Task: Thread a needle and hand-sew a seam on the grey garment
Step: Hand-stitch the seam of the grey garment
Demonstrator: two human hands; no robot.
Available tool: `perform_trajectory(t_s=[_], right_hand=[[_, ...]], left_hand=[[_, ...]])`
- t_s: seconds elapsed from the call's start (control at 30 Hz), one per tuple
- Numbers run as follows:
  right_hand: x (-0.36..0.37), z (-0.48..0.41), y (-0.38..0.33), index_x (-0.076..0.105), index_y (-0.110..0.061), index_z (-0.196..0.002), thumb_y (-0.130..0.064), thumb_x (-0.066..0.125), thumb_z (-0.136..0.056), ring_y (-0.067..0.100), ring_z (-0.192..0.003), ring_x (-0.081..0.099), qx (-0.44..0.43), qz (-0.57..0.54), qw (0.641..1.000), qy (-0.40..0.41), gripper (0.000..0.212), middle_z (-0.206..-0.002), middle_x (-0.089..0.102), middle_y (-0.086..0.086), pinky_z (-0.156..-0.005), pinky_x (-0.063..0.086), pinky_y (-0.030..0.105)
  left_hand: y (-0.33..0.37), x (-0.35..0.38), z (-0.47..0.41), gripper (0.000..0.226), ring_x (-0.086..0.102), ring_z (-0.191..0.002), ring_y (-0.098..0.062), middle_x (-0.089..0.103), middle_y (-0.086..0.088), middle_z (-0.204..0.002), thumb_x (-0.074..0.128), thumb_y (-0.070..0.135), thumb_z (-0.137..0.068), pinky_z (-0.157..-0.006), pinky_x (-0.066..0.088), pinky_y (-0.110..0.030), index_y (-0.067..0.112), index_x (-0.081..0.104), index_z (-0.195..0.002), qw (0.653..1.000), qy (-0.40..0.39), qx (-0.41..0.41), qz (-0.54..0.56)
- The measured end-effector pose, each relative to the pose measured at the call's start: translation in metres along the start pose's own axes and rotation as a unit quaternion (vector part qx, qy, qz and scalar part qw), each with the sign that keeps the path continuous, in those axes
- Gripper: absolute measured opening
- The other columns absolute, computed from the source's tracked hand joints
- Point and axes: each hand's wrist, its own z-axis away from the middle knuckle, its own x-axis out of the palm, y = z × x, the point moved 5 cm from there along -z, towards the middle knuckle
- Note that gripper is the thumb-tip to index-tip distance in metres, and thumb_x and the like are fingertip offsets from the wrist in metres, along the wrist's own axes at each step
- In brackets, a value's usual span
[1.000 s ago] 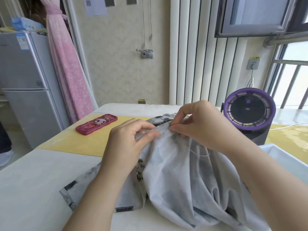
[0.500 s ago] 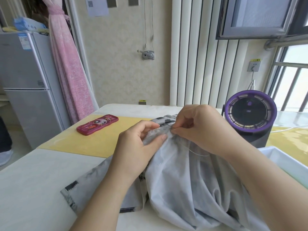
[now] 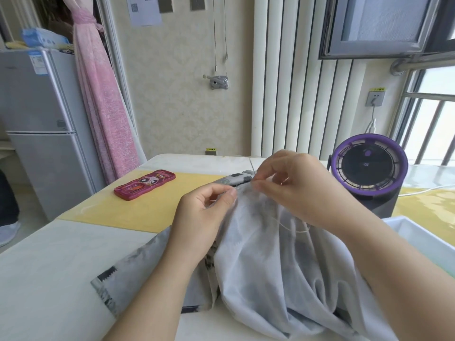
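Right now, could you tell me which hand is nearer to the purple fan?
The right hand pinches the needle at the edge of the garment, just left of the fan. The left hand grips the garment farther left.

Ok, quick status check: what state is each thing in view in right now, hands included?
Garment: bunched up, top fold lifted.
Needle: at the seam, one end poking upward.
Thread: slack loop under the wrist.
Left hand: pinching garment fold.
Right hand: pinching needle.
Fridge: doors shut.
Curtain: tied back.
Window: swung open.
Fan: upright; running or not, cannot tell.
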Motion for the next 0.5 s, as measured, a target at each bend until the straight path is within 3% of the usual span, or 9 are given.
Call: perform_trajectory(t_s=[0.1, 0.23, 0.5], right_hand=[[-0.006, 0.005, -0.012, 0.066, -0.024, -0.076, -0.021, 0.06, -0.09, -0.005, -0.05, 0.052, 0.006, -0.002, 1.0, -0.024, 0.015, -0.058, 0.061, -0.017, -0.049, 0.037, 0.007], [0.006, 0.014, -0.016, 0.068, -0.023, -0.076, -0.024, 0.055, -0.09, -0.003, -0.041, 0.048, 0.03, 0.061, 0.99, -0.124, 0.019, -0.059, 0.067, -0.006, -0.038, 0.033, 0.009], [0.01, 0.017, -0.015, 0.071, -0.022, -0.075, -0.024, 0.056, -0.086, -0.01, -0.05, 0.049, 0.032, 0.104, 0.984, -0.139, 0.018, -0.056, 0.062, -0.01, -0.041, 0.035, 0.006]], left_hand=[[-0.006, 0.0, -0.001, 0.015, 0.059, -0.067, 0.002, 0.069, 0.012, -0.068, 0.063, 0.014, -0.087, -0.066, 0.044, -0.008, 0.02, 0.07, -0.075, 0.998, 0.011, -0.038, 0.04], [-0.009, 0.0, -0.002, 0.016, 0.057, -0.063, 0.003, 0.067, 0.012, -0.064, 0.063, 0.013, -0.087, -0.064, 0.045, -0.006, 0.018, 0.068, -0.072, 0.994, 0.026, -0.068, 0.077], [-0.013, 0.0, -0.003, 0.015, 0.055, -0.063, 0.004, 0.064, 0.012, -0.065, 0.064, 0.013, -0.086, -0.062, 0.042, -0.005, 0.017, 0.066, -0.072, 0.99, 0.042, -0.086, 0.102]])
